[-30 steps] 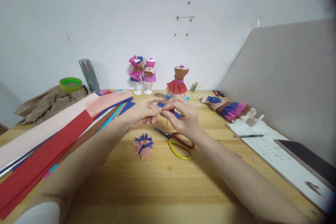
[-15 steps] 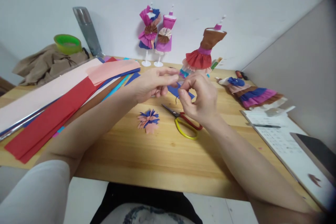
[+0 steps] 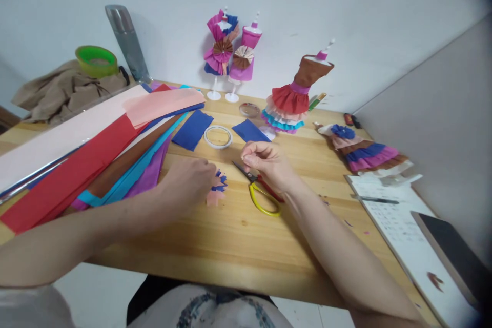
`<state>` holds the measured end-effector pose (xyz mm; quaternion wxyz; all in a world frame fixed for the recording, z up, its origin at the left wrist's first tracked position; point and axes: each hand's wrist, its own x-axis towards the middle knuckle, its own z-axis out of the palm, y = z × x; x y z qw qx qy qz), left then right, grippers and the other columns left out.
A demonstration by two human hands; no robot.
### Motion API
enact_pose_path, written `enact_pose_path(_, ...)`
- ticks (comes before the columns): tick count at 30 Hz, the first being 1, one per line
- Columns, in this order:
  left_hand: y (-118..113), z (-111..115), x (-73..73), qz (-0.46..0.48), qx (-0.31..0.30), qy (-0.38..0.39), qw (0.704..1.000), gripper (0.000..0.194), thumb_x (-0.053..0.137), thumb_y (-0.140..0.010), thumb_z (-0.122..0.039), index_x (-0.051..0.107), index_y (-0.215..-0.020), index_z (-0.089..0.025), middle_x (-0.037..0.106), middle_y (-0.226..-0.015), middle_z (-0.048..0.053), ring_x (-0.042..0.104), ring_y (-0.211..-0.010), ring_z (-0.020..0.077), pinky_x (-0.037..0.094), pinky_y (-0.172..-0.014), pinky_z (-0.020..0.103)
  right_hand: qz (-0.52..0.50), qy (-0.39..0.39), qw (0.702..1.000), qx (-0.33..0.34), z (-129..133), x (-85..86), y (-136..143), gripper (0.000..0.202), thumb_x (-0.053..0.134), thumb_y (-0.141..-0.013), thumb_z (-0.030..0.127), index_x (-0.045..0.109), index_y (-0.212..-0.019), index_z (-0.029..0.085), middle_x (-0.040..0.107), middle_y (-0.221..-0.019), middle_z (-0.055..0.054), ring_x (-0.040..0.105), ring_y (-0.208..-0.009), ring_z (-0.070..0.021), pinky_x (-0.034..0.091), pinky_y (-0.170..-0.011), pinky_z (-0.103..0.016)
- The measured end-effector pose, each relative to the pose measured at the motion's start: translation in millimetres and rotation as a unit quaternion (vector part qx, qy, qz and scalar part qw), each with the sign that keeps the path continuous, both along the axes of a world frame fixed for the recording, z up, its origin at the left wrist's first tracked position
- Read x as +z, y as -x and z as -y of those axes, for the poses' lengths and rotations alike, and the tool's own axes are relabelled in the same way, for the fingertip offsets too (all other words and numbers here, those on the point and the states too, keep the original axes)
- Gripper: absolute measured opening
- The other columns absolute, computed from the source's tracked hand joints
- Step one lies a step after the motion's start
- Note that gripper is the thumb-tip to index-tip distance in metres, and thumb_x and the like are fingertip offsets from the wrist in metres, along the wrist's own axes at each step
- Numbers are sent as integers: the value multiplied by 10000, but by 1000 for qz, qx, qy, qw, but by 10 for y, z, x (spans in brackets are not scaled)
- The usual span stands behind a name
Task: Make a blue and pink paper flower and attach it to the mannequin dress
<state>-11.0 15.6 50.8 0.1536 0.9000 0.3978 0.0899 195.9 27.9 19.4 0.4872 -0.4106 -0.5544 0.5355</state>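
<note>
A small fringed flower of blue and peach crepe paper (image 3: 216, 198) lies on the table, its left part covered by my left hand (image 3: 190, 180). That hand is closed, knuckles up, with bent fingers at the flower; the fingertips themselves are hidden. To its right, my right hand (image 3: 263, 160) is raised a little in a pinch, thumb against forefinger. A tiny pale bit seems to show at its fingertips, too small to name. Below this hand are scissors (image 3: 265, 204) with one yellow and one red handle, blades pointing up and left.
Two blue paper pieces (image 3: 193, 129) flank a white tape roll (image 3: 218, 137). Long paper strips (image 3: 96, 164) fan out at left. Dressed mannequins (image 3: 300, 77) stand along the wall. At right are a paper-dressed figure (image 3: 369, 151), a notebook (image 3: 388, 220) and a dark tablet (image 3: 446, 251).
My left hand has dropped from beside my right hand down to the paper flower. My right hand has come lower and left, still pinching. The view has shifted slightly; blue pieces and tape roll are uncovered.
</note>
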Motion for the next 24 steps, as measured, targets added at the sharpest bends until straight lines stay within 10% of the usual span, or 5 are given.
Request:
enact_pose_path(7, -46, 244, -411, -100, 35, -109, 988, 220, 547, -901, -269, 629, -1047, -126, 689, -900, 98, 670, -750, 218, 447, -521, 269, -12, 51, 999, 14, -36, -98, -60, 267, 829, -610, 384, 689, -681, 168, 634, -550, 15, 555, -473, -98, 446, -510, -246)
enact_pose_path(17, 124, 25, -531, 35, -183, -306, 934, 191, 436, -940, -126, 627, -938, -135, 626, -688, 19, 632, -691, 145, 506, -600, 246, 147, -72, 984, 71, -21, -13, 10, 117, 688, -784, 253, 676, -696, 176, 624, -698, -6, 560, -636, -115, 454, -613, -266)
enact_pose_path(24, 186, 128, -529, -7, -209, -340, 917, 172, 465, -901, -69, 613, -983, -97, 695, -825, 72, 667, -771, 171, 572, -696, 288, 268, -192, 937, 119, -59, -153, 159, 98, 687, -795, 161, 702, -712, 211, 547, -827, -18, 557, -850, -166, 472, -780, -329)
